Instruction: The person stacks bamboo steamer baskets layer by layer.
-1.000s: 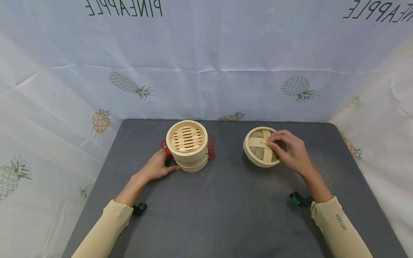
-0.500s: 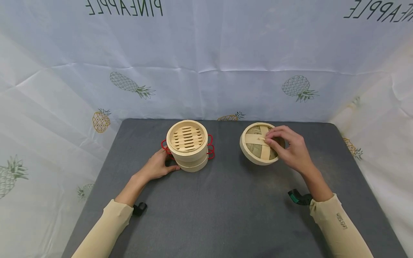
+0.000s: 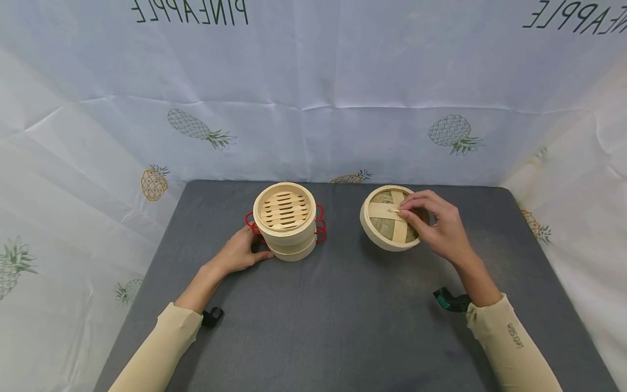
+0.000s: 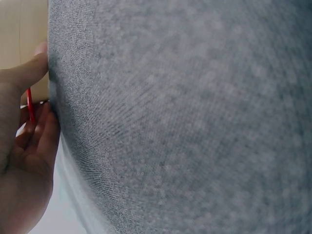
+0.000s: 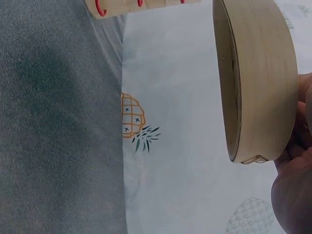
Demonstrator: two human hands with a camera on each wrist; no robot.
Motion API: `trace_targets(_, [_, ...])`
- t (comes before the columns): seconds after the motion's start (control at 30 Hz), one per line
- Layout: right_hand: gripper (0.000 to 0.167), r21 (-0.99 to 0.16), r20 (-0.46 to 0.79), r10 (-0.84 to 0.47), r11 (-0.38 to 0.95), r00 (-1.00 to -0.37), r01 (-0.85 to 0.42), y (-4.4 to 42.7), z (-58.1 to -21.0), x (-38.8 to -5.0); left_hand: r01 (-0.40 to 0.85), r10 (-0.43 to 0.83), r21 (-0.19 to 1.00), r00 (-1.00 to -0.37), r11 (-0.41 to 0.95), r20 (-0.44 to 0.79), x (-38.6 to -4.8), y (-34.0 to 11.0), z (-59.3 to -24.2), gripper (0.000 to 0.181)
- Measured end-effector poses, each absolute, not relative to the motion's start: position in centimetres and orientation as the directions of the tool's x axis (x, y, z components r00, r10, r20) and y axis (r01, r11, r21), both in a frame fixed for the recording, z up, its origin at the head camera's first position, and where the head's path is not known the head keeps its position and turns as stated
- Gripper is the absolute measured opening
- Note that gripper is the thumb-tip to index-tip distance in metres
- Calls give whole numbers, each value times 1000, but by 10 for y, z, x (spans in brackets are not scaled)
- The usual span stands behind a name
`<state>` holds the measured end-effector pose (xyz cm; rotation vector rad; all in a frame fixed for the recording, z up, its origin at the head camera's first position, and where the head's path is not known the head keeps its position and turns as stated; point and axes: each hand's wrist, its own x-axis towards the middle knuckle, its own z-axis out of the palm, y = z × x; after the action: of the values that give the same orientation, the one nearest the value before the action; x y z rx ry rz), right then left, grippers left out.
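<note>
A stack of small bamboo steamer baskets (image 3: 292,238) with red side handles (image 3: 320,231) stands at the back left of the table. Its top basket shows a slatted floor (image 3: 284,211) with nothing on it. My left hand (image 3: 238,252) holds the stack low on its left side, thumb in front and fingers partly hidden behind. To the right, my right hand (image 3: 439,226) pinches the small loop on top of the round bamboo lid (image 3: 388,228). The lid (image 5: 265,83) hangs above the table, its hollow underside partly seen in the right wrist view.
A dark grey cloth covers the table (image 3: 333,321). A pale curtain (image 3: 313,71) printed with pineapples rises behind its back edge and along both sides. Black straps (image 3: 453,301) sit at the wrists.
My right hand has carried the lid a little to the left and slightly up in the head view. The left hand and the steamer stack have stayed in place.
</note>
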<state>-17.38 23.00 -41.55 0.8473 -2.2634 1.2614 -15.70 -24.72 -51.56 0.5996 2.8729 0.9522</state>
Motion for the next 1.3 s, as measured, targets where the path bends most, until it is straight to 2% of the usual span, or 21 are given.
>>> trace_targets(0.43, [29,-623,644,-295,334,-706,-708,215,-418,-172,359,390,591,-917,722,82,-157,-248,-517,68])
trace_targets(1.07, [25,-659,656,-248,272,-713,-701,187,-414,-176,345,374,575,-925,742,72,-157,-248,-517,73])
trace_targets(1.3, [16,-665,649,-257,266,-716,-698,184,-415,-178,342,375,577,-925,741,66,-157,-247,-516,75])
